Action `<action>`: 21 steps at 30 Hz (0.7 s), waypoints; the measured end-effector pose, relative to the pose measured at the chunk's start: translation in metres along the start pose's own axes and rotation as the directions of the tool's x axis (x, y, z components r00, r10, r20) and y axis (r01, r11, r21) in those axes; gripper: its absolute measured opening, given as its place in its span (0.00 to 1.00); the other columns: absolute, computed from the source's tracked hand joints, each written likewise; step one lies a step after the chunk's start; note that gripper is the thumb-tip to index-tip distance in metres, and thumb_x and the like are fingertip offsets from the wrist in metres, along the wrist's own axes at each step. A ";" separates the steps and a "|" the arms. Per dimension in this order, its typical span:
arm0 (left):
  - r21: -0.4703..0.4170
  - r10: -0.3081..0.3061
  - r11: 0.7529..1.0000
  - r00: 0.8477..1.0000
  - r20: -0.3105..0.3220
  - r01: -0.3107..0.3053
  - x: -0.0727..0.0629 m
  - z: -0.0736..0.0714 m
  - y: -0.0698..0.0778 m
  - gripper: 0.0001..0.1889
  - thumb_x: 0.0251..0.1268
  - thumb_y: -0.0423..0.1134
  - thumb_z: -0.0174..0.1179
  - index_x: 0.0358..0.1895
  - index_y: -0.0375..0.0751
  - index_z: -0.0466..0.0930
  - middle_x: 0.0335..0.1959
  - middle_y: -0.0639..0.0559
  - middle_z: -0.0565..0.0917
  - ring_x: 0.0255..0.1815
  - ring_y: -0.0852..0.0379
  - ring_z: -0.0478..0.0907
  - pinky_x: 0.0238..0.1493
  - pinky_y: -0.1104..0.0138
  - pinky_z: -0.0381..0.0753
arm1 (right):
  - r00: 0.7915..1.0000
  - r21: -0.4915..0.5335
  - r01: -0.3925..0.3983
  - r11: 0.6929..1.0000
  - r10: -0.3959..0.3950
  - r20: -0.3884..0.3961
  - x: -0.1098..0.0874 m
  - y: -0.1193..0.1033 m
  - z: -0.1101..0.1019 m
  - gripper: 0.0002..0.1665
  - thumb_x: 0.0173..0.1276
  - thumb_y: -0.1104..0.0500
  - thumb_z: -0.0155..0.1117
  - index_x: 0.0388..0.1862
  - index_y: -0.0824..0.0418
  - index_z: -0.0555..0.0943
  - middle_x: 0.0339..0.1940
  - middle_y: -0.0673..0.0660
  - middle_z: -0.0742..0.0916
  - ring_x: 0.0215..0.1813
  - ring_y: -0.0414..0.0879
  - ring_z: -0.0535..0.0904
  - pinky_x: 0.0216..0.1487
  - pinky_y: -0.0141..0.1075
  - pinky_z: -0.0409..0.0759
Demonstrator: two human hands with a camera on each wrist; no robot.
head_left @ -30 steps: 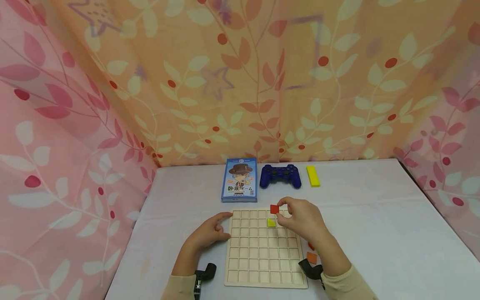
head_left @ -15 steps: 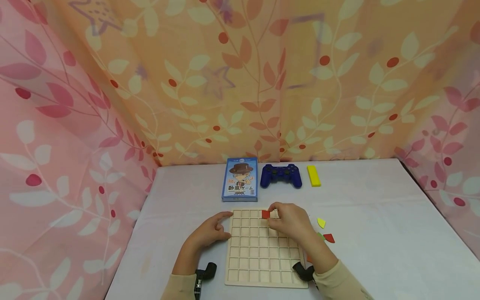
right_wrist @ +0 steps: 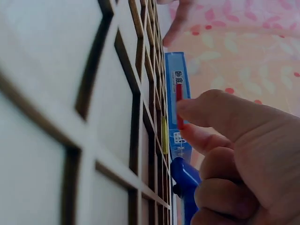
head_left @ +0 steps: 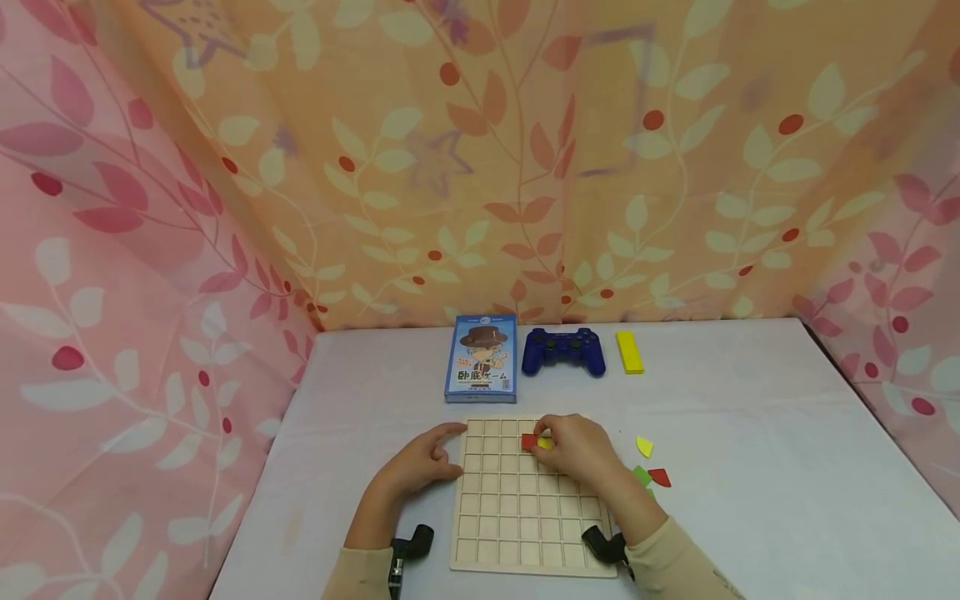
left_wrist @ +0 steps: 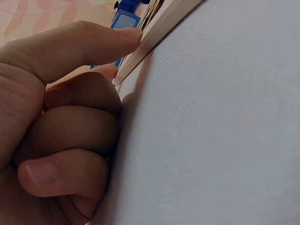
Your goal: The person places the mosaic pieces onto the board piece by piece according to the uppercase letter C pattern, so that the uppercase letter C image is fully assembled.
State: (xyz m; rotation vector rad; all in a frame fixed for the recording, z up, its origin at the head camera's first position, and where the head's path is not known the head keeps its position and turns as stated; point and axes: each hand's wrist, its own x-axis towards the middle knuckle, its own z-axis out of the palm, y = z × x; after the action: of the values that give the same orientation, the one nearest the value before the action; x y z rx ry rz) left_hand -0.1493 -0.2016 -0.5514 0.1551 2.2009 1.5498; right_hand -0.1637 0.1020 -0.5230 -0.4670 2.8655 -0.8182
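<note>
My right hand (head_left: 581, 446) pinches a small red square tile (head_left: 528, 442) between thumb and index finger, over the upper part of a wooden grid board (head_left: 495, 528). In the right wrist view the red tile (right_wrist: 179, 105) stands on edge, apart from the grid. Just right of it in the head view, a yellow tile (head_left: 545, 444) lies in a cell, partly covered by my fingers. My left hand (head_left: 416, 460) rests at the board's left side, index finger at the top corner and thumb against the edge. In the left wrist view its other fingers (left_wrist: 70, 131) are curled on the cloth.
Right of the board lie loose pieces: a yellow one (head_left: 644, 447), a red one (head_left: 660, 477) and a green one (head_left: 642, 476). Behind it stand a blue box (head_left: 482, 358), a blue game controller (head_left: 563, 352) and a yellow bar (head_left: 630, 352). Patterned curtains enclose the table.
My right hand has moved left and toward me with the red tile, from the board's top edge to left of the yellow tile. The left hand has stayed in place.
</note>
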 end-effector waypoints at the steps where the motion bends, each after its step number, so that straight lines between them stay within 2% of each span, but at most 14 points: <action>1: -0.001 0.000 1.000 1.000 0.000 0.000 0.000 0.000 0.000 0.41 0.56 0.27 0.72 0.75 0.42 0.68 0.13 0.56 0.67 0.12 0.62 0.58 0.16 0.69 0.60 | 1.000 -0.004 0.002 1.000 -0.002 0.004 0.000 0.001 0.001 0.10 0.61 0.50 0.76 0.40 0.50 0.86 0.16 0.44 0.74 0.23 0.42 0.69 0.29 0.39 0.68; 13: -0.006 0.002 1.000 1.000 0.005 -0.002 0.000 -0.001 -0.001 0.41 0.56 0.28 0.73 0.75 0.42 0.68 0.14 0.56 0.68 0.13 0.62 0.60 0.17 0.69 0.60 | 0.997 0.005 0.070 0.998 -0.070 -0.025 0.002 0.008 0.009 0.09 0.63 0.51 0.77 0.40 0.50 0.89 0.24 0.43 0.84 0.27 0.40 0.73 0.34 0.41 0.74; 17: -0.005 0.009 1.000 1.000 0.007 -0.009 0.000 -0.001 -0.001 0.40 0.56 0.29 0.73 0.75 0.41 0.68 0.14 0.56 0.68 0.13 0.62 0.59 0.17 0.69 0.60 | 0.997 -0.007 0.071 0.997 -0.071 -0.037 0.001 0.010 0.011 0.09 0.62 0.49 0.78 0.40 0.47 0.90 0.32 0.43 0.88 0.32 0.39 0.77 0.37 0.42 0.76; 21: -0.005 0.011 1.000 1.000 0.006 -0.011 -0.001 -0.001 -0.001 0.40 0.56 0.28 0.73 0.75 0.41 0.68 0.14 0.56 0.68 0.13 0.62 0.59 0.17 0.69 0.60 | 0.997 -0.020 0.062 0.998 -0.063 -0.036 0.001 0.010 0.011 0.11 0.62 0.48 0.78 0.42 0.46 0.90 0.32 0.42 0.88 0.34 0.40 0.79 0.39 0.43 0.77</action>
State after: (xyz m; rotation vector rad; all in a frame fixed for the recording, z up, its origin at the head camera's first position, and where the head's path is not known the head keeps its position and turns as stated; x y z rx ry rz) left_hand -0.1488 -0.2032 -0.5516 0.1701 2.1946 1.5588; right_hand -0.1654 0.1044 -0.5378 -0.5526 2.9079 -0.8186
